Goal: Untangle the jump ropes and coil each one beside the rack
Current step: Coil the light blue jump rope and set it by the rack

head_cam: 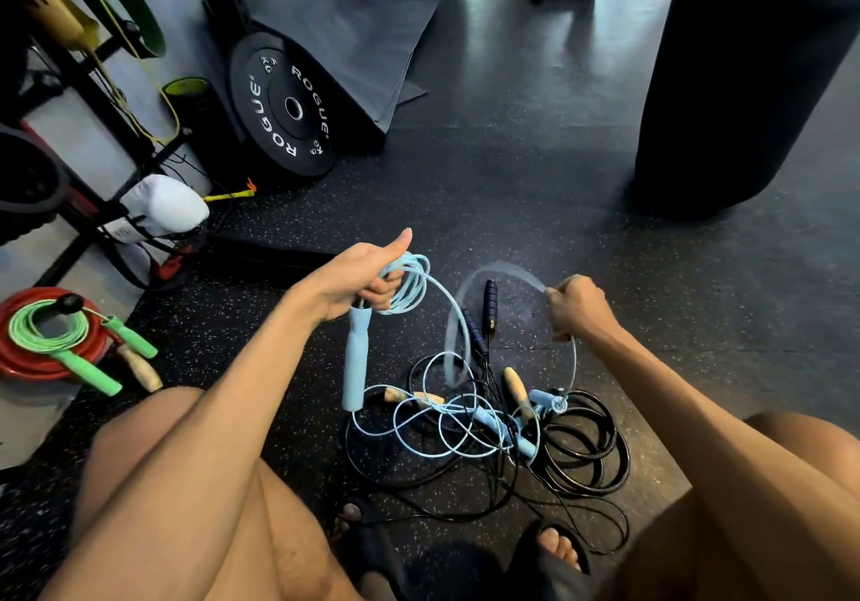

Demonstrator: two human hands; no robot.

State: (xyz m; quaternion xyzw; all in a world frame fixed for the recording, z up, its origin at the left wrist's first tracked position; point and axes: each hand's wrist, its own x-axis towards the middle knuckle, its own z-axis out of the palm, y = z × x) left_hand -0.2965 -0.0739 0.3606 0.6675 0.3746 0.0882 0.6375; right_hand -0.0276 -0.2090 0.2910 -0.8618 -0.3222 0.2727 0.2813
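Clasping blue rope coils [412, 285], left hand [367, 274] dangles its handle [356, 361] below the grip; right hand [576, 308] pinches slack [505, 269].

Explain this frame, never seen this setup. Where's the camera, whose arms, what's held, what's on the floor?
No machine here: a person wears one wide-angle camera on the head, and it looks down at their own arms and knees. The left hand holds a small coil of light blue jump rope, with one light blue handle hanging below it. The right hand grips cord of the same colour, which is smeared by motion blur. The tangle lies near the feet on the speckled rubber floor: black cord loops, more light blue cord, wooden handles and dark blue handles. At far left a green jump rope lies coiled on something red. A Rogue weight plate leans behind.
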